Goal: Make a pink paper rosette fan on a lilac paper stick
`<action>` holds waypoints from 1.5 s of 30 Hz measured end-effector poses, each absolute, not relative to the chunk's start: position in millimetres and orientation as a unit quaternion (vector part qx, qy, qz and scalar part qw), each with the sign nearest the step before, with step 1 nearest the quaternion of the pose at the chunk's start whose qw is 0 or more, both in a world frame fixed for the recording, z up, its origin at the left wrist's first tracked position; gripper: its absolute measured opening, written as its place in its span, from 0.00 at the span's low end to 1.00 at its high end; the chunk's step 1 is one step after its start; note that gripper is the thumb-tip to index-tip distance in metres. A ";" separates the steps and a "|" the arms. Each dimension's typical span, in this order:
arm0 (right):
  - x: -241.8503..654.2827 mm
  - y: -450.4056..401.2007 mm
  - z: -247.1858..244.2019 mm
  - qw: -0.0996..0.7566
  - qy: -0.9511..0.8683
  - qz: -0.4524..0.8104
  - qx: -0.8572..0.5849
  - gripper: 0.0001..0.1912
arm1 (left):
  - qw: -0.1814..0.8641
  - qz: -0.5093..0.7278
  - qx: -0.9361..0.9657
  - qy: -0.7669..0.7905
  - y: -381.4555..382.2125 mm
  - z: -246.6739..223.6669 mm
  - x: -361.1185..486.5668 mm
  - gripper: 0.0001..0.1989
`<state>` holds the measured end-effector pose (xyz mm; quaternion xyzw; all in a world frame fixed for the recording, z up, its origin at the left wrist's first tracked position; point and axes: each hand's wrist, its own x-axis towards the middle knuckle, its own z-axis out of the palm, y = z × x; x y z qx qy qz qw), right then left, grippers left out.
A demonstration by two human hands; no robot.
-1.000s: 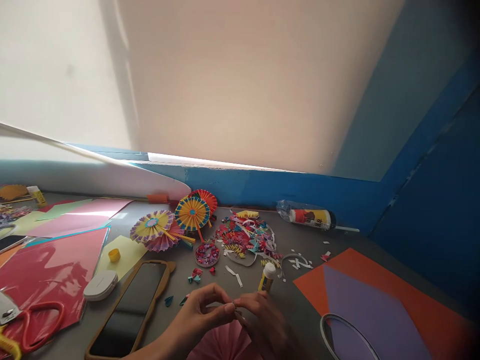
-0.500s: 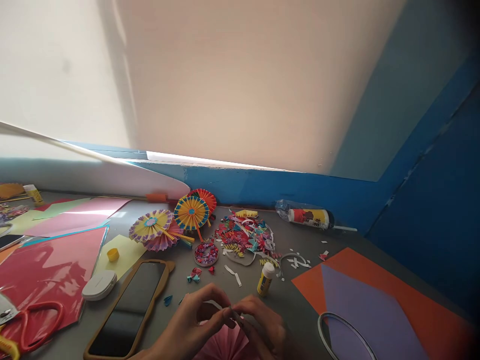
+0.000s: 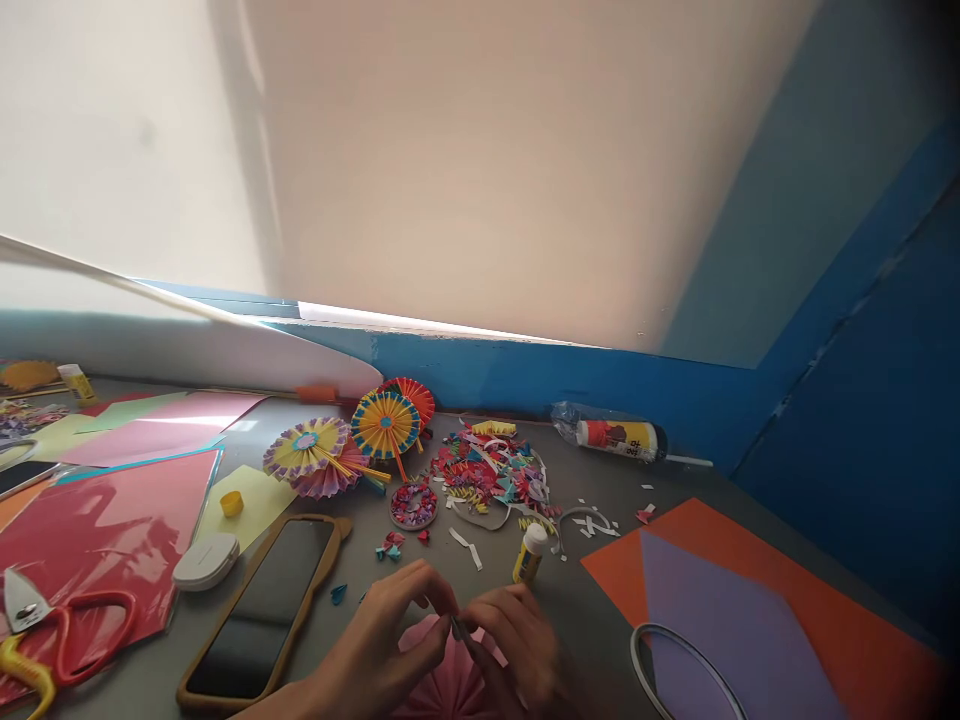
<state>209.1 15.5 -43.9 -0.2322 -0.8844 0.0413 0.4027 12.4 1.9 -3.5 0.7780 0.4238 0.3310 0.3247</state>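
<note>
My left hand [image 3: 397, 640] and my right hand [image 3: 514, 645] meet at the bottom centre, fingertips pinched together over a pink pleated paper fan [image 3: 442, 675]. Something small sits between the fingertips, too hidden to name. Part of the pink fan lies behind and below the hands. Just beyond my right hand stands a glue stick [image 3: 530, 553] with a white top. Left of my left hand lies a phone [image 3: 262, 610] in a brown case. Small blue paper scraps [image 3: 338, 594] rest between the phone and that hand.
Finished paper fans [image 3: 385, 425] and a heap of paper scraps [image 3: 487, 465] lie further back. Scissors [image 3: 71, 625] and red sheets [image 3: 142, 520] are left. Orange paper [image 3: 690, 540], purple paper [image 3: 720, 600] and a ring [image 3: 637, 655] are right. A wrapped bottle [image 3: 619, 438] lies by the wall.
My hands stay pinched together, with the fingers shifted slightly and more of the pink fan showing between them. The view has turned a little left, showing more of the scissors.
</note>
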 end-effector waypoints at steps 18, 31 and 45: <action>213.6 1.8 -15.4 0.334 -0.730 0.463 -0.376 0.16 | 0.513 0.347 0.682 0.390 9.4 -9.3 12.0 0.09; 201.3 -6.5 1.0 0.342 -0.672 0.522 -0.399 0.20 | 0.639 0.389 0.567 0.344 8.1 -18.8 15.0 0.11; 194.4 -0.5 -10.0 0.366 -0.690 0.449 -0.433 0.20 | 0.601 0.447 0.562 0.351 2.9 -20.3 16.9 0.21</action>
